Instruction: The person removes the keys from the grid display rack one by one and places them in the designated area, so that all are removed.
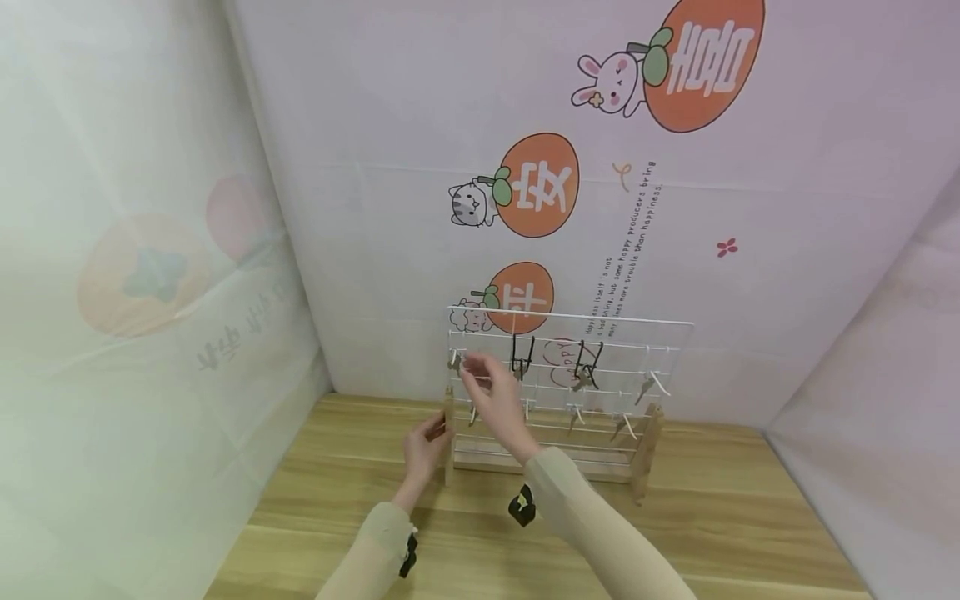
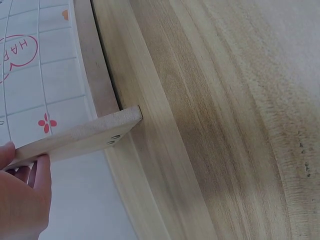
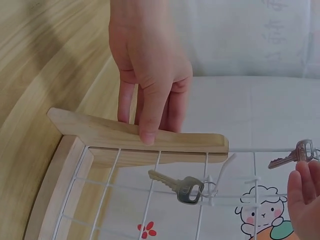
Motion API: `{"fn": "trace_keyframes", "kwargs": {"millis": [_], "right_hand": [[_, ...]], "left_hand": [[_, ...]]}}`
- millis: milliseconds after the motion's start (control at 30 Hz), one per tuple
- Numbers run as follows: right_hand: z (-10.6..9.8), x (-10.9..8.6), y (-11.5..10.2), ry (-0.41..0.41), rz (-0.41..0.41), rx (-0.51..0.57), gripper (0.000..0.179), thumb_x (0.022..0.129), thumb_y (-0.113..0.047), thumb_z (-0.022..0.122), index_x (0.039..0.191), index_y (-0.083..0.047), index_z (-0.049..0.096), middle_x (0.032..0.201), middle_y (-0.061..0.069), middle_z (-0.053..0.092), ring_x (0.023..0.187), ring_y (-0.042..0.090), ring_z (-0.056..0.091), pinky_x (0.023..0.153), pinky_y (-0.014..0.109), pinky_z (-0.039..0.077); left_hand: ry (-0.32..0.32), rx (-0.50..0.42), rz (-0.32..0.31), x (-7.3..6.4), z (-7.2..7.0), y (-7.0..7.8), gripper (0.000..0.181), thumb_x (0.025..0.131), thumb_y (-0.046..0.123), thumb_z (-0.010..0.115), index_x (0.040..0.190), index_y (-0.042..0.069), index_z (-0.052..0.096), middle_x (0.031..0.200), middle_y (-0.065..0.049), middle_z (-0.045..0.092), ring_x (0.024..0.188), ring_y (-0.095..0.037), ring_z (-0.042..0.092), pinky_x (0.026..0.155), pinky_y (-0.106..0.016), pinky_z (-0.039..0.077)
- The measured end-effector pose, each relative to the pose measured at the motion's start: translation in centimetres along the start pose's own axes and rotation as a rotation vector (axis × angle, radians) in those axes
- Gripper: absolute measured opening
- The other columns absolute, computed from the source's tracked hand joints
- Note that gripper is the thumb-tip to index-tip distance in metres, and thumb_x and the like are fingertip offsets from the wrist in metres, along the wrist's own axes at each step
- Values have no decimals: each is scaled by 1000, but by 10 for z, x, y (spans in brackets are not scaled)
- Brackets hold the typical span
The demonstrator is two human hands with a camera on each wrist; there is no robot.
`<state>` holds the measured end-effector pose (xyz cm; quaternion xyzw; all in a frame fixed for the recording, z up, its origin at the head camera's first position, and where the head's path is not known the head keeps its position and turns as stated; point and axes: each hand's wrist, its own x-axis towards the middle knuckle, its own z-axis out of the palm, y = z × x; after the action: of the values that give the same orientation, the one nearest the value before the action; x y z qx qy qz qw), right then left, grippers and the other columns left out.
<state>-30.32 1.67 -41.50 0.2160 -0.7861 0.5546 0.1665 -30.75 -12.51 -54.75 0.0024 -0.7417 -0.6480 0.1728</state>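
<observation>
My left hand [image 1: 425, 450] grips the wooden side post [image 2: 90, 134] at the left end of a white wire grid rack [image 1: 570, 317]. In the right wrist view, its thumb lies on one face of the post and its fingers on the other. My right hand [image 1: 495, 400] is raised at the upper left of the grid, its fingers bent loosely. Its fingertips [image 3: 296, 186] are right at the head of a metal key [image 3: 285, 159], which hangs by a ring. Another key [image 3: 187, 191] hangs lower, from a white hook near the post.
More keys hang across the grid, including one on a black hook [image 1: 583, 377] and one at the far right [image 1: 645, 387]. The rack stands on a wood-grain table [image 1: 720, 508]. Printed cloth walls [image 1: 375, 208] rise behind and at both sides.
</observation>
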Motion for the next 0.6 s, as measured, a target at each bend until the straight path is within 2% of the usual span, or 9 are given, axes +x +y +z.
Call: {"fn": "trace_keyframes", "kwargs": {"millis": [267, 433, 600], "right_hand": [[5, 8, -3, 50, 59, -20, 25, 98, -16, 63, 120, -7, 64, 114, 9, 70, 104, 22, 68, 94, 32, 61], [9, 12, -2, 78, 41, -18, 22, 95, -12, 65, 116, -5, 65, 109, 11, 72, 100, 23, 70, 91, 31, 63], [12, 14, 0, 106, 38, -21, 18, 95, -11, 66, 112, -6, 67, 106, 11, 72, 97, 24, 71, 87, 31, 64]], "left_hand": [[-13, 41, 0, -1, 1, 0, 36, 87, -8, 68, 122, -14, 61, 121, -34, 64, 108, -47, 67, 91, -46, 61], [-20, 32, 15, 0, 1, 0, 34, 87, -12, 66, 120, -19, 59, 120, -38, 62, 107, -52, 65, 90, -50, 60], [-19, 39, 20, -1, -1, 0, 35, 87, -8, 68, 121, -14, 61, 120, -35, 64, 107, -47, 68, 89, -42, 62]]}}
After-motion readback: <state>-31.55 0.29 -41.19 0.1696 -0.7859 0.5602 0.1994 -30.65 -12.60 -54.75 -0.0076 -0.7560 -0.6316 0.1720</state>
